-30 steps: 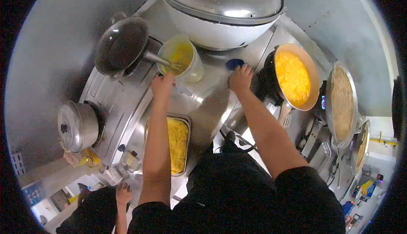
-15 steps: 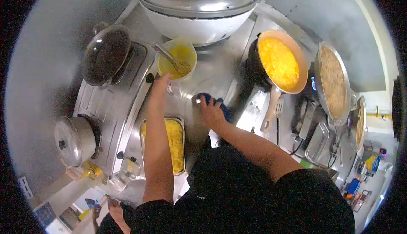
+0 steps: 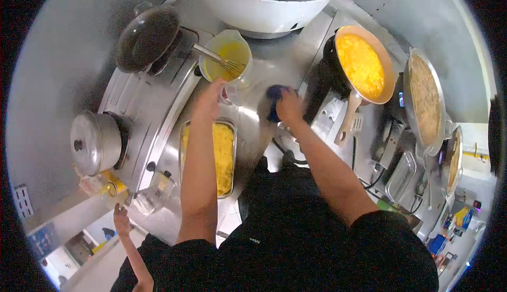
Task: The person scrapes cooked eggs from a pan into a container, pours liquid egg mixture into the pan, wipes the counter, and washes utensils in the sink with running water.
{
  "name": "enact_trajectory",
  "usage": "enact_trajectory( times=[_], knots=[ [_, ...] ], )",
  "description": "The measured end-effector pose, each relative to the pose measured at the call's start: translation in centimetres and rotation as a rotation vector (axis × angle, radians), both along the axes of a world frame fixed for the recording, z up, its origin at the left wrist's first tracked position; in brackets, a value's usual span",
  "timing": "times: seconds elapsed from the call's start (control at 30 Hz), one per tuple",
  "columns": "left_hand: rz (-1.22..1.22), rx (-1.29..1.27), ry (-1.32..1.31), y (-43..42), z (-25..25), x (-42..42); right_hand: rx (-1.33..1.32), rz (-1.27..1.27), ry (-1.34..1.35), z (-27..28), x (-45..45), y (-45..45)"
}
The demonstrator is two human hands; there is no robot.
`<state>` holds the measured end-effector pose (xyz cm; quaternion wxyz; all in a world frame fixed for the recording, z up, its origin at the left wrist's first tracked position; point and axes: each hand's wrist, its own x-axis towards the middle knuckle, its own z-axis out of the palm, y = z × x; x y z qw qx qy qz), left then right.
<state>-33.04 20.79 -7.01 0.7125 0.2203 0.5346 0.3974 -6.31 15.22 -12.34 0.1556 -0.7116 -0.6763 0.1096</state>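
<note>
My left hand (image 3: 211, 100) is closed round the handle of a clear measuring jug (image 3: 228, 38). Inside the jug are a yellow liquid and a wire whisk (image 3: 214, 55), its handle leaning on the rim. My right hand (image 3: 289, 107) grips a dark blue cloth (image 3: 274, 95) that lies on the steel counter (image 3: 259, 80), to the right of the jug. Below the jug, beside my left forearm, sits a rectangular metal tray (image 3: 234, 160) filled with yellow food.
A lidded white pot (image 3: 264, 14) stands at the back. On the right are a pan of yellow egg-like food (image 3: 362, 62), a fork-like utensil (image 3: 357, 125) and a wide pan of brown food (image 3: 424, 96). Leftward stand a dark pan (image 3: 148, 38) and a lidded pot (image 3: 97, 141). Another person's hand (image 3: 121, 219) shows lower left.
My right hand has moved the cloth along the counter, slightly up in view. My left hand has closed on the jug's handle. The view has shifted, and the other person's arm reaches higher.
</note>
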Motion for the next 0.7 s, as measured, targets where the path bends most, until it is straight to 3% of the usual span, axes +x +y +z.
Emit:
enact_trajectory(
  times=[0.1, 0.2, 0.27, 0.33, 0.43, 0.53, 0.6, 0.63, 0.7],
  knots=[
    [0.005, 0.022, -0.058, -2.7, 0.7, -0.4, 0.085, 0.22, -0.367, -2.8, -0.9, -0.2],
    [0.05, -0.065, 0.034, -6.9, 2.3, -1.2, 0.044, 0.504, -0.231, -2.5, -3.6, -2.9],
    [0.123, -0.086, 0.059, -10.0, 4.9, -1.0, -0.175, 0.571, -0.111, -2.6, -6.2, -7.1],
    [0.215, -0.037, 0.011, -13.5, 10.3, 0.7, 0.007, 0.696, -0.127, -3.3, -7.7, -11.6],
    [0.287, 0.089, -0.055, -18.5, 12.4, 1.3, 0.038, 0.719, 0.006, -1.8, -8.3, -17.1],
    [0.322, 0.094, 0.023, -23.9, 14.5, 1.7, -0.095, 0.752, 0.338, -3.0, -7.3, -19.1],
    [0.455, 0.076, 0.032, -28.8, 14.6, 2.0, -0.479, 0.492, 0.678, -1.5, -5.8, -20.7],
    [0.509, 0.07, 0.032, -30.7, 14.9, 2.3, -0.701, 0.332, 1.115, -3.2, -5.0, -21.1],
    [0.536, 0.047, 0.044, -35.5, 16.6, 3.6, -0.902, 0.171, 1.423, -0.9, -2.6, -21.9]
  ],
)
